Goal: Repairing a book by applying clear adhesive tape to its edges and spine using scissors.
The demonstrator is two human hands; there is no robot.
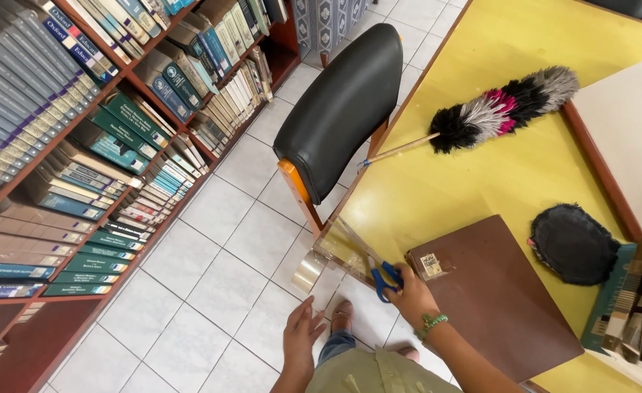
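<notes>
At your nine o'clock a bookshelf [80, 145] packed with leaning rows of books runs along the tiled floor [211, 269]. Toward six o'clock your left hand [300, 336] hangs over the tiles with fingers loosely spread, gripping nothing, just below a roll of clear tape [308, 271] whose sheet stretches up to the table corner. At twelve o'clock a black-cushioned chair [339, 109] with orange wooden arms stands pushed against the yellow table [481, 175].

Just right of the tape, your right hand [410, 295], a green beaded bracelet [433, 322] on its wrist, is clenched through the blue handles of a pair of scissors [379, 273], the blades pointing to ten o'clock across the clear sheet at the table's edge. The hand touches a brown book [503, 298] lying flat at the table's near corner.

At one o'clock a feather duster [503, 109] in black, grey and pink lies on the table. At three o'clock sits a dark round cloth pad [572, 244], beside a stack of books [637, 298] at the edge.
</notes>
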